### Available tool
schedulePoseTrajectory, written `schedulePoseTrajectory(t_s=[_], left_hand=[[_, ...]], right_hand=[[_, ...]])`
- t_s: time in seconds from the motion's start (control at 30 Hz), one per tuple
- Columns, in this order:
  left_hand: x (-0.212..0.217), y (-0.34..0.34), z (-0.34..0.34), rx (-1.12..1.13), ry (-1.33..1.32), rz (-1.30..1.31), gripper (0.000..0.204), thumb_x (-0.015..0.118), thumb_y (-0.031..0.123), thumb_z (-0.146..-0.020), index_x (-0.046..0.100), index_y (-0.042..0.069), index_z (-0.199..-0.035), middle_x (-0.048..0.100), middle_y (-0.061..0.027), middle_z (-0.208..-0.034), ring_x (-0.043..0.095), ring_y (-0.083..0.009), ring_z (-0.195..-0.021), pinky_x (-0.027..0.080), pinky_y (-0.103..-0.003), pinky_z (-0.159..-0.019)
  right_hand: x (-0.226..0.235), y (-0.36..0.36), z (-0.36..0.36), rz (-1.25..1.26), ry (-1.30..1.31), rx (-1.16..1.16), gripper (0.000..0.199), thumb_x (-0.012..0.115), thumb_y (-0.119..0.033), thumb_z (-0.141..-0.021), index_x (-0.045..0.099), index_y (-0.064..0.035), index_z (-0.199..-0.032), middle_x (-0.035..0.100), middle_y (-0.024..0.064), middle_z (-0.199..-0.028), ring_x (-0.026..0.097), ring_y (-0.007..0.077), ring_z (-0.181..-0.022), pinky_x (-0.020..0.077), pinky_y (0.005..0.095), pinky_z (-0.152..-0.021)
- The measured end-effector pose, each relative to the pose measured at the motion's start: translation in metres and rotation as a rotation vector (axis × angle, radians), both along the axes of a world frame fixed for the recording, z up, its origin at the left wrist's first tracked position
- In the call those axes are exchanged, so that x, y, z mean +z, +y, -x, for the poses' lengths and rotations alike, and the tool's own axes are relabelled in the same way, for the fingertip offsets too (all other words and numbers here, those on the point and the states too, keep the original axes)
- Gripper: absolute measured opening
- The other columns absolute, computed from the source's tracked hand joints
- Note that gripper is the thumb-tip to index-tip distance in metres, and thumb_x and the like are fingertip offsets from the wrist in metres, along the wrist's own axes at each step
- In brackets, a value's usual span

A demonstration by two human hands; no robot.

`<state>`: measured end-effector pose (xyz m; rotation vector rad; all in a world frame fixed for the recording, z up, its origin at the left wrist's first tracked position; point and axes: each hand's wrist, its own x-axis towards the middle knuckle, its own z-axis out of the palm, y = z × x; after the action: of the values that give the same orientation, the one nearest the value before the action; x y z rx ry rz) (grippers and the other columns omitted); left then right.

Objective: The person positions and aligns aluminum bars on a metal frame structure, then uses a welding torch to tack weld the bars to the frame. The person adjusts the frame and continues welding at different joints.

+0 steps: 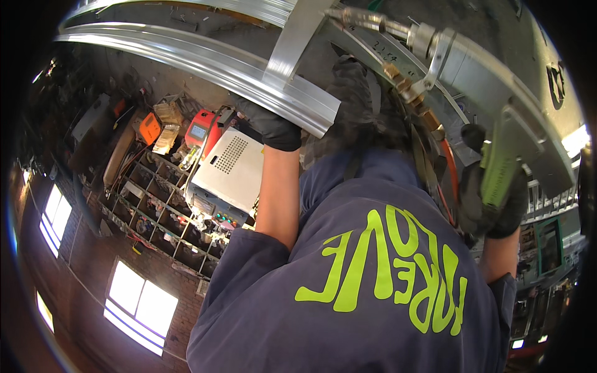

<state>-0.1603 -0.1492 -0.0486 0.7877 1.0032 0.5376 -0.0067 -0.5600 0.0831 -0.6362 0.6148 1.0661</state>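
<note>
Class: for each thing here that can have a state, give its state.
Flat silver metal strip: one end against the long silver metal profile
Black-gloved left hand: at the profile's edge, partly hidden
Grey metal tool with green grip: held
Black-gloved right hand: closed around that grip
Red box with small screen: screen lit
White perforated box: casing closed

Workshop interior: reddish-brown brick wall (186,295) at lower left, dim around its panes; one large two-part window (141,304), strongly daylit; a second bright window (56,214) farther left; dark compartmented rack (165,217) alongside; grey floor (180,84) beyond.
</note>
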Motion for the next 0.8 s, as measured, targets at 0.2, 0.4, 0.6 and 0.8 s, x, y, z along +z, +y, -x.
schedulePoseTrajectory(t_s=[0.2, 0.4, 0.6, 0.8], left_hand=[[-0.021, 0.018, 0.003, -0.012, 0.02, 0.018, 0.055, 0.05, 0.059, -0.115, 0.067, 0.011, -0.136, 0.073, -0.0013, -0.118, 0.073, -0.0195, -0.104, 0.064, -0.035, -0.088], [-0.003, 0.0, -0.004, 0.043, -0.043, 0.109, 0.055, 0.053, 0.059, -0.112, 0.069, 0.011, -0.133, 0.075, -0.0055, -0.121, 0.075, -0.0215, -0.107, 0.066, -0.038, -0.088], [0.038, -0.031, -0.032, 0.067, 0.145, 0.179, 0.053, 0.05, 0.062, -0.113, 0.068, 0.013, -0.126, 0.073, -0.0036, -0.109, 0.074, -0.0197, -0.095, 0.065, -0.038, -0.083], [0.075, -0.105, -0.014, -0.051, 0.211, 0.15, 0.055, 0.04, 0.051, -0.12, 0.065, 0.005, -0.138, 0.073, -0.0089, -0.12, 0.071, -0.0197, -0.109, 0.059, -0.036, -0.1]], right_hand=[[-0.026, 0.029, -0.014, -0.682, -0.103, 0.1, 0.065, 0.065, -0.044, -0.105, 0.057, 0.0083, -0.142, 0.066, 0.0247, -0.07, 0.056, 0.0257, -0.039, 0.0471, 0.0358, -0.038], [0.04, 0.065, -0.051, -0.115, 0.008, 0.328, 0.077, 0.067, -0.05, -0.104, 0.045, 0.0084, -0.15, 0.067, 0.0215, -0.072, 0.055, 0.0195, -0.036, 0.046, 0.0313, -0.032], [0.032, 0.098, -0.066, -0.122, 0.101, 0.508, 0.058, 0.067, -0.035, -0.104, 0.054, 0.0067, -0.142, 0.066, 0.0171, -0.077, 0.06, 0.0181, -0.049, 0.0467, 0.0277, -0.045], [-0.002, 0.111, -0.065, -0.158, 0.164, 0.575, 0.054, 0.067, -0.037, -0.105, 0.058, 0.0054, -0.137, 0.067, 0.0157, -0.078, 0.06, 0.0176, -0.05, 0.0484, 0.0288, -0.046]])
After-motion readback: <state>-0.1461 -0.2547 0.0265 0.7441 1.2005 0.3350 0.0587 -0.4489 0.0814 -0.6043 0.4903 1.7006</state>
